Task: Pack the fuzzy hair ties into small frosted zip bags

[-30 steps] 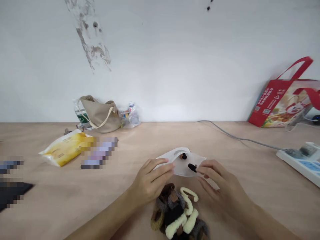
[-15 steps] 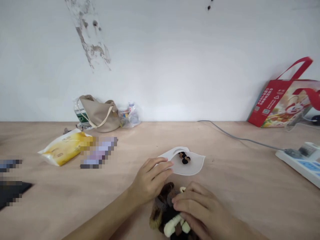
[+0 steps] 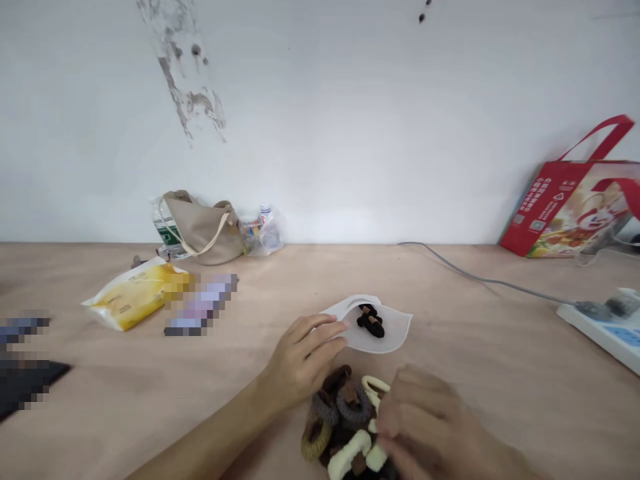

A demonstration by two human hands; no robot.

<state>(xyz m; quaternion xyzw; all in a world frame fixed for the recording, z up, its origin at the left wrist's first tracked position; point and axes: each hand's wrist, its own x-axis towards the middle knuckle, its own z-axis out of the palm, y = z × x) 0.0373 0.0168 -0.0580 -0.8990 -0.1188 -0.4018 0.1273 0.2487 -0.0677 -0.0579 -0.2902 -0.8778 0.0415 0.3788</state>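
My left hand (image 3: 307,357) holds the left side of an open white pouch (image 3: 395,333), its fingers lying over the edge and its thumb out of sight. Inside the mouth of the pouch lie dark hair ties (image 3: 371,322) with brown bands. Just below, nearer to me, is a pile of fluffy hair ties: a grey one (image 3: 354,403), a tan one (image 3: 315,439), cream ones (image 3: 349,455) and dark brown ones. Over the right side of the pile is my right hand (image 3: 425,420), fingers curled and smeared by motion; whether it grips a hair tie is hidden.
At the back left stand a beige bag (image 3: 205,230) and a clear plastic bag (image 3: 265,233). A yellow packet (image 3: 140,293) and a phone (image 3: 203,303) lie left. To the right are a red bag (image 3: 565,207), a grey cable (image 3: 465,272) and a white power strip (image 3: 600,330).
My right hand has shifted right across the pile, uncovering the grey hair tie and more of a cream one. My left hand stays at the pouch. The view has shifted slightly.
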